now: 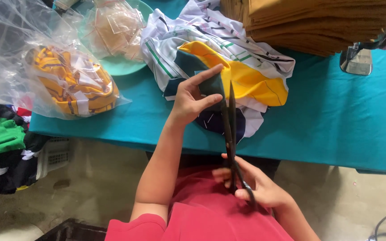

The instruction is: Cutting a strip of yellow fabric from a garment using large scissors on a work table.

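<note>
At the near edge of a table covered in teal cloth [336,120], the left hand [192,99] pinches a dark green fabric piece [202,76] between thumb and extended fingers, holding it raised just above the table edge. The right hand [255,185] sits lower, in front of a red garment worn by the person, with its fingers clenched through the handle loops of long black scissors [230,134]. The scissor blades point up and away from the person, nearly closed, and their tips reach the lower right edge of the green piece, beside the left thumb.

Directly behind the green piece lies a heap of cut garment panels [228,53]: white fabric with green and dark stripes, a yellow panel on top, and a navy piece at the near side overhanging the table edge. To the left, a clear plastic bag [68,85] holds yellow striped pieces; behind it, more clear bags rest in a pale green basin [126,64]. A stack of folded mustard-brown cloth [318,22] occupies the far right of the table, with a shiny metal object [356,60] just beside it. Below the table on the left, green, black and red garments [1,147] are piled against a white plastic crate [54,154].
</note>
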